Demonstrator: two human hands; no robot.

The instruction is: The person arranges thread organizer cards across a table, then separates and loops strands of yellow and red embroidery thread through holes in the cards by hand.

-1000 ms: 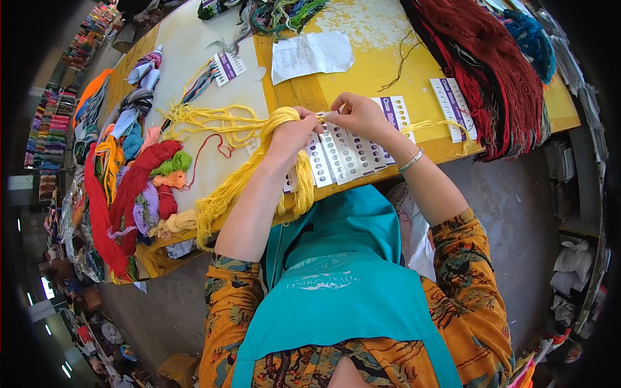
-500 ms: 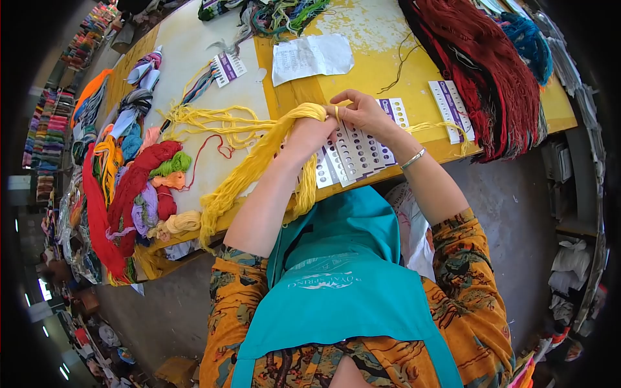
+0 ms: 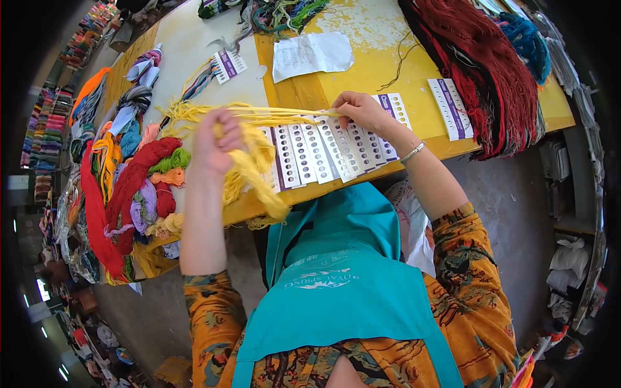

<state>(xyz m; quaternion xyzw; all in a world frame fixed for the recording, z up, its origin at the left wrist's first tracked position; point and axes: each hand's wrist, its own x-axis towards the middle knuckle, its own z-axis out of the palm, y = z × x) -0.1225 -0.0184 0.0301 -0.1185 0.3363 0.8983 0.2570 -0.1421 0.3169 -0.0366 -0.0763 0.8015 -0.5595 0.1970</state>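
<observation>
My left hand (image 3: 218,141) is closed on the yellow thread (image 3: 259,169), over the left part of the table; the bundle hangs from it past the table's front edge. With its fingertips pinched, my right hand (image 3: 363,114) holds the end of the yellow strands, which stretch taut between the two hands. Beneath them, white punched cards (image 3: 315,154) with purple strips lie overlapping along the front edge. One more card (image 3: 392,108) shows beside my right hand.
Coloured skeins (image 3: 137,181) are heaped at the table's left end. Dark red thread (image 3: 475,64) covers the right, beside a separate punched card (image 3: 451,108). A crumpled paper (image 3: 312,57) lies farther back, near a card with threads (image 3: 229,65).
My left hand has moved left from beside my right hand, drawing the yellow thread out straight. The strands at the right card are gone from it, and more of the front cards show.
</observation>
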